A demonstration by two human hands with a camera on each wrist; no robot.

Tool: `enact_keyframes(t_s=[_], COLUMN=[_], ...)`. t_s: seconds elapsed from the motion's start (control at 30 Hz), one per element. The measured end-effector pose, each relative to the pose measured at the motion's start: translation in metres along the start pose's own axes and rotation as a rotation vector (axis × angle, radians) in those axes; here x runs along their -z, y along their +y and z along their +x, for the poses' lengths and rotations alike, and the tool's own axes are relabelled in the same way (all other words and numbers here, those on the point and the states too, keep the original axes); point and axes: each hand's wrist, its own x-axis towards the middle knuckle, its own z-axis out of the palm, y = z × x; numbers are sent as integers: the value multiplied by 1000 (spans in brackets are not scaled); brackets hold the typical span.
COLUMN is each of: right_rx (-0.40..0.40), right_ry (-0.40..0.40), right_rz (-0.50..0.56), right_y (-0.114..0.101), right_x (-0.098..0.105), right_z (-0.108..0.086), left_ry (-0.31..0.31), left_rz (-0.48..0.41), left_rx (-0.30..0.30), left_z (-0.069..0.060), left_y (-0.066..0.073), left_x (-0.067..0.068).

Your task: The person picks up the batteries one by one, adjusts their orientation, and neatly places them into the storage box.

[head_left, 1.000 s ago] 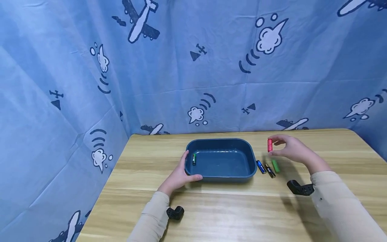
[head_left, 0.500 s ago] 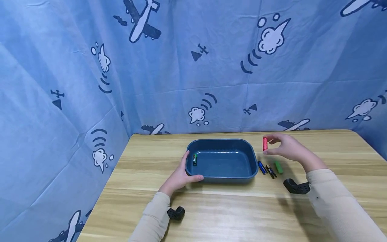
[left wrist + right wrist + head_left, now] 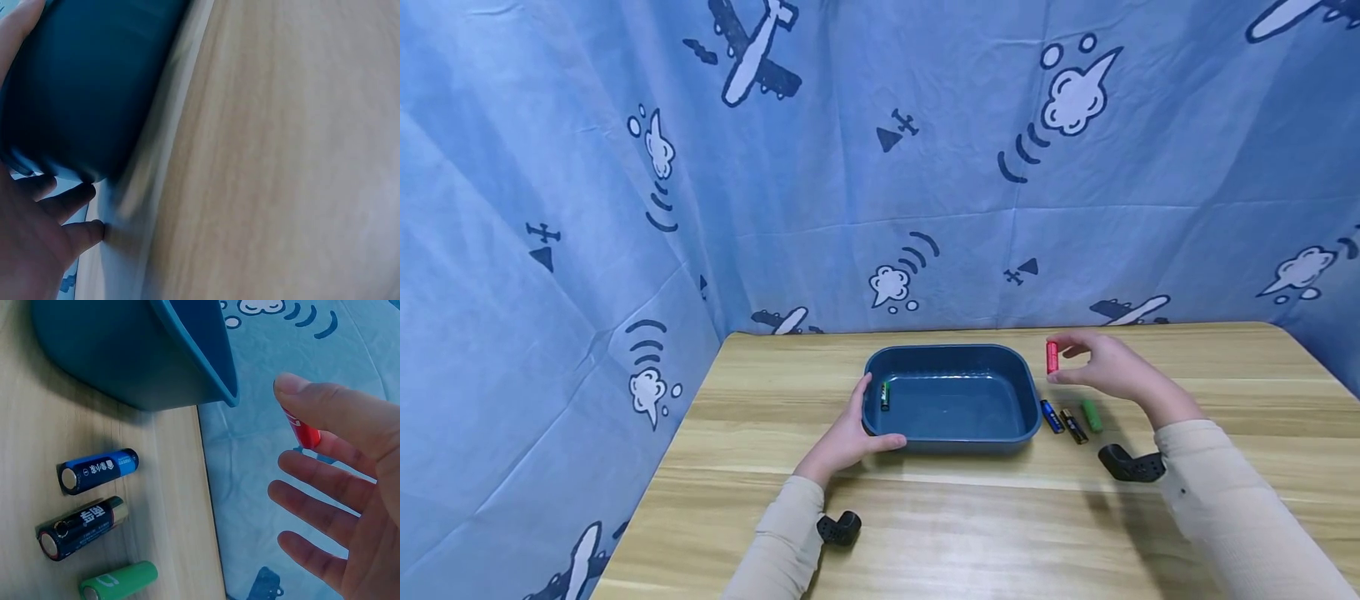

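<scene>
My right hand (image 3: 1108, 367) pinches a red battery (image 3: 1052, 357) upright between thumb and fingers, in the air just right of a dark blue plastic bin (image 3: 955, 444). In the right wrist view the thumb hides part of the red battery (image 3: 304, 433), and the other fingers are spread. At the bin's front left corner, my left hand (image 3: 842, 435) holds the bin, thumb along the front and fingers against the left side. A green and black battery (image 3: 885, 397) lies inside, near the left wall. Blue (image 3: 1052, 416), black and gold (image 3: 1073, 426) and green (image 3: 1092, 415) batteries lie right of the bin.
The bin stands on a wood-grain table (image 3: 955, 533). Behind the table and at its sides hangs a blue curtain (image 3: 850, 183) printed with planes and clouds. Each wrist bears a black mount, such as the right wrist mount (image 3: 1131, 465).
My right hand has moved a little left towards the bin, carrying the red battery. The left hand stays at the bin's corner, and the loose batteries have not moved on the table.
</scene>
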Motion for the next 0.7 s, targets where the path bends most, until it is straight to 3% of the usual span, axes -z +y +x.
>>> enact_keyframes(t_s=[0.7], right_rx=[43], right_ry=[-27], right_rz=[-28], right_y=[-33], right_x=[-4], right_z=[18], left_ry=[2], left_rz=[-8], left_rx=[-2], left_z=[0], left_y=[0], left_x=[0])
